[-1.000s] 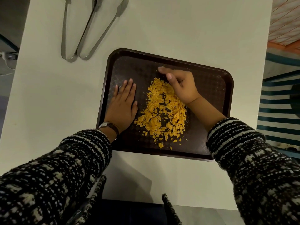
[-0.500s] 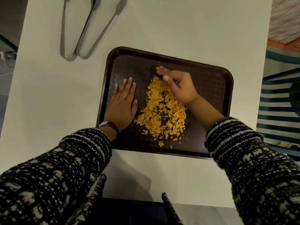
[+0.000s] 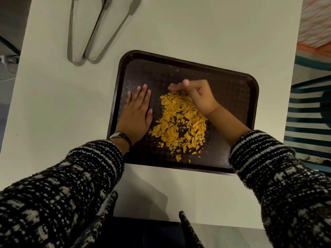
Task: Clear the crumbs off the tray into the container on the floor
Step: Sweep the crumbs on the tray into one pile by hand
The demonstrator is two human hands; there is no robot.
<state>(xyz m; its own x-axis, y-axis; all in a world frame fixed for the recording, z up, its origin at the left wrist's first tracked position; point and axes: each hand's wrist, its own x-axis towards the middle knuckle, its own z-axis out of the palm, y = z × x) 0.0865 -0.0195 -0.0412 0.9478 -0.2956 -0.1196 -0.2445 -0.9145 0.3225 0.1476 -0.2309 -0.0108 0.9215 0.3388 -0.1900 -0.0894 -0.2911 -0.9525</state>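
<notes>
Stretching across most of the view, a pale table (image 3: 197, 29) is carrying a dark brown tray (image 3: 229, 97), which is lying flat near the person's edge and slightly askew. Two arms in black-and-white knit sleeves (image 3: 62, 185) are reaching in from below, and the right forearm is crossing the tray's near right corner and hiding part of its rim. Beyond the table's right edge a teal-and-white striped surface (image 3: 308, 122) is showing; what it belongs to cannot be told. Two metal tongs (image 3: 77, 62) are lying side by side on the table at the far left, well apart from the tray.

A heap of orange crumbs (image 3: 180, 124) is sitting in the middle of the tray, with a few loose bits trailing toward its near rim. The left hand (image 3: 136, 113) is lying released, palm down and fingers straight, pressing the tray just left of the heap. The right hand (image 3: 200, 97) is standing on its edge at the heap's far right, fingers reaching left round the far end of the crumbs and grasping nothing; its fingertips are blurred. A wristwatch (image 3: 116, 136) is sitting on the left wrist.
</notes>
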